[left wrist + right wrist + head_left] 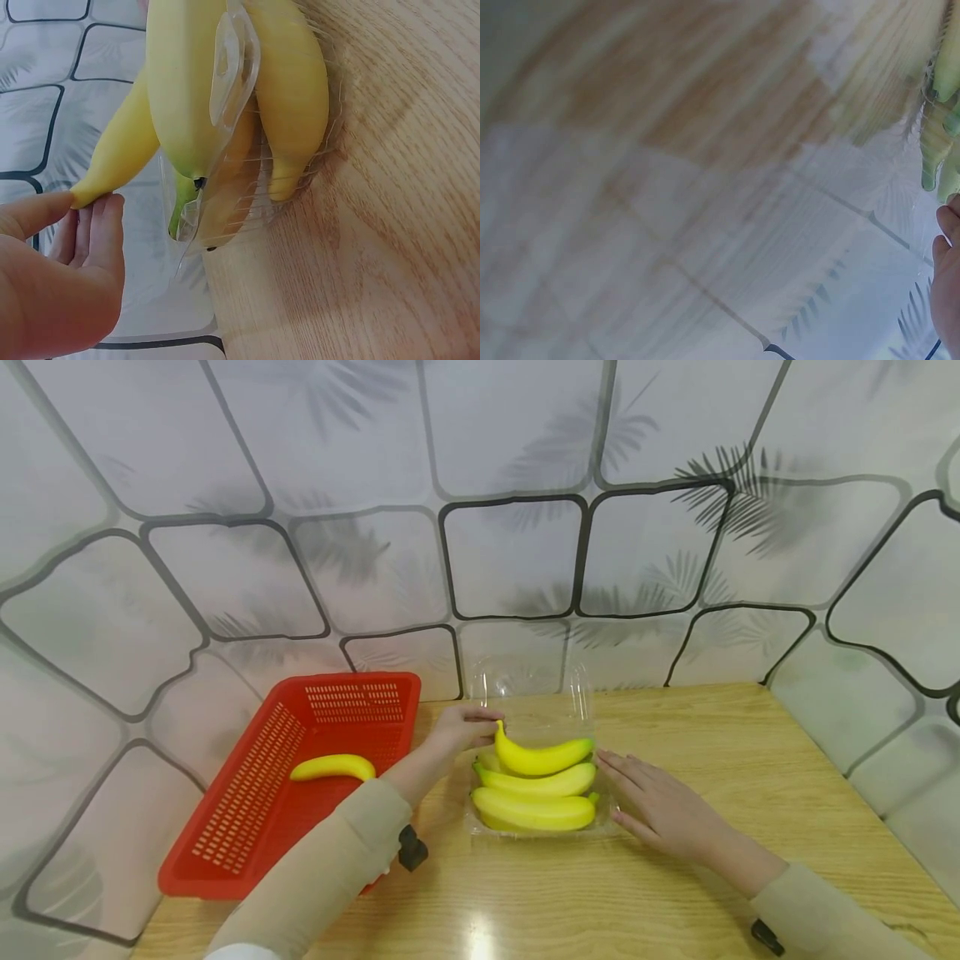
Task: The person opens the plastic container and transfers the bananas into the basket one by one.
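A clear plastic clamshell tray (pixel 542 832) sits on the wooden table (pixel 675 893) with its lid (pixel 525 689) tipped back. Three yellow bananas show in it. My left hand (pixel 471 724) pinches the stem end of the top banana (pixel 542 757), which lies tilted on the other two (pixel 534 811). In the left wrist view my thumb and fingers (pixel 84 210) meet at that banana's tip (pixel 112 161), beside the tray's edge (pixel 234 67). My right hand (pixel 647 797) lies flat with straight fingers against the tray's right side; in the right wrist view only its edge (pixel 949 289) shows.
A red perforated basket (pixel 247 810) stands left of the tray and holds one banana (pixel 333 767). A patterned white backdrop (pixel 510 543) closes off the table at the back and on both sides. Bare tabletop stretches to the right and front.
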`<state>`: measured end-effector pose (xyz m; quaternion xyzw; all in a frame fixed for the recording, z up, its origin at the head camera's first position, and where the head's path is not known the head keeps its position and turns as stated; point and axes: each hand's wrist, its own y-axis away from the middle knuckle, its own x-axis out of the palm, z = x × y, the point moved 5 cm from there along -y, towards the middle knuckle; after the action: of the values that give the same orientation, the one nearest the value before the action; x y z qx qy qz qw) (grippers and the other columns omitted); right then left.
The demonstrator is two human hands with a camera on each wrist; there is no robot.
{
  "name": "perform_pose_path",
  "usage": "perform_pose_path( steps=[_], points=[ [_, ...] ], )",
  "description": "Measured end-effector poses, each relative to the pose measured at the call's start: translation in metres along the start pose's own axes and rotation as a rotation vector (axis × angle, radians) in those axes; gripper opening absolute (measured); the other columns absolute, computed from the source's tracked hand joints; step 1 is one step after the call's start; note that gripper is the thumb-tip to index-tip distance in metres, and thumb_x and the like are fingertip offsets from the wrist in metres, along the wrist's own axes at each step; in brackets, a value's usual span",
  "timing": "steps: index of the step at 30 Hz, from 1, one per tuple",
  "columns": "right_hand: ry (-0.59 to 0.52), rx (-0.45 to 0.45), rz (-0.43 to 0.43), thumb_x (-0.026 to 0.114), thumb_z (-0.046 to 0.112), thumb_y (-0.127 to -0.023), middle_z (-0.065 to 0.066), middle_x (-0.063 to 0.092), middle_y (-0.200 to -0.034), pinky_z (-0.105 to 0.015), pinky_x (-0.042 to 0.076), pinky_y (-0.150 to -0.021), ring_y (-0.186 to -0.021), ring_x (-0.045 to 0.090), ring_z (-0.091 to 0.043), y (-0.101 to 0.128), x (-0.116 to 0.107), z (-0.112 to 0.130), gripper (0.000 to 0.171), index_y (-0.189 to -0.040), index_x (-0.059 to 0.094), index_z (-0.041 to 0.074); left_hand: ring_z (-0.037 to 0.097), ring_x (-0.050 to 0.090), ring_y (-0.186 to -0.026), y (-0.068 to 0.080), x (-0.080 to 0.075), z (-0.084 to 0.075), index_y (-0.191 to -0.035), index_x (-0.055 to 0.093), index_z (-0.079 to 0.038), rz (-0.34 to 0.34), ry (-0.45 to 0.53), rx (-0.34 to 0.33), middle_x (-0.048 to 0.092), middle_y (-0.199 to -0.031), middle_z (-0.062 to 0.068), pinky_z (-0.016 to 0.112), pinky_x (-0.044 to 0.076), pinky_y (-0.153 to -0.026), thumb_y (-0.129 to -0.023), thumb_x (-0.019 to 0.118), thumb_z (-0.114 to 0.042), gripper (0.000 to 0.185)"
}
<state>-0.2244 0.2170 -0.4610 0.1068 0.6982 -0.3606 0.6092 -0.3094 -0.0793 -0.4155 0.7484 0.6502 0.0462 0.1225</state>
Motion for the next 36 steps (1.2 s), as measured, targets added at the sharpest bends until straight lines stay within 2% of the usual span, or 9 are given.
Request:
perform_pose_path(
  steps=[6, 11, 17, 23, 30, 36],
  points=[
    [0.004, 0.011, 0.002, 0.07, 0.03, -0.101, -0.02, 0.048, -0.163, -0.015, -0.006, -0.132, -0.143, 0.054, -0.037, 0.001, 0.0, -0.001, 0.071, -0.158, 0.043, -0.001, 0.036, 0.073, -0.121, -0.003, 0.0, -0.001, -0.126, 0.072, 0.01, -0.016, 0.026, -0.02, 0.071, -0.132, 0.027, 0.041, 0.062, -0.102, -0.1, 0.066, 0.006, 0.026],
    [0.011, 0.005, 0.0, 0.07, 0.03, -0.101, -0.019, 0.048, -0.163, -0.016, -0.006, -0.132, -0.143, 0.054, -0.036, 0.001, 0.0, -0.001, 0.07, -0.158, 0.044, -0.002, 0.036, 0.073, -0.121, -0.003, -0.001, -0.003, -0.125, 0.073, 0.009, -0.023, 0.043, -0.037, 0.071, -0.133, 0.027, 0.04, 0.061, -0.102, -0.1, 0.067, 0.005, 0.026],
    [0.012, -0.015, -0.011, 0.072, 0.028, -0.099, -0.021, 0.049, -0.162, -0.017, -0.006, -0.133, -0.142, 0.053, -0.037, 0.0, -0.002, 0.001, 0.071, -0.156, 0.045, -0.004, 0.035, 0.074, -0.119, -0.002, -0.002, -0.006, -0.125, 0.072, 0.011, -0.019, 0.026, -0.021, 0.072, -0.131, 0.026, 0.041, 0.062, -0.102, -0.1, 0.068, 0.004, 0.027],
    [0.023, -0.027, -0.017, 0.066, 0.033, -0.104, -0.022, 0.048, -0.162, -0.019, -0.006, -0.133, -0.144, 0.052, -0.038, -0.001, -0.002, 0.001, 0.067, -0.156, 0.046, -0.005, 0.035, 0.073, -0.121, -0.002, -0.002, -0.008, -0.125, 0.072, 0.01, -0.011, 0.013, -0.017, 0.072, -0.132, 0.026, 0.041, 0.061, -0.104, -0.1, 0.068, 0.003, 0.026],
    [0.021, -0.044, -0.03, 0.077, 0.024, -0.094, -0.024, 0.049, -0.161, -0.019, -0.005, -0.134, -0.143, 0.052, -0.039, -0.001, 0.0, 0.002, 0.073, -0.153, 0.048, -0.007, 0.034, 0.074, -0.12, -0.002, -0.003, -0.007, -0.124, 0.073, 0.009, -0.01, 0.014, -0.023, 0.072, -0.132, 0.025, 0.04, 0.062, -0.101, -0.1, 0.069, 0.003, 0.025],
    [0.021, -0.043, -0.031, 0.076, 0.026, -0.095, -0.023, 0.049, -0.161, -0.02, -0.001, -0.135, -0.143, 0.053, -0.038, -0.001, -0.001, 0.002, 0.072, -0.153, 0.048, -0.006, 0.035, 0.073, -0.121, 0.001, -0.005, -0.011, -0.127, 0.071, 0.01, -0.004, 0.002, -0.017, 0.071, -0.135, 0.025, 0.04, 0.061, -0.102, -0.1, 0.068, 0.002, 0.028]
  ],
)
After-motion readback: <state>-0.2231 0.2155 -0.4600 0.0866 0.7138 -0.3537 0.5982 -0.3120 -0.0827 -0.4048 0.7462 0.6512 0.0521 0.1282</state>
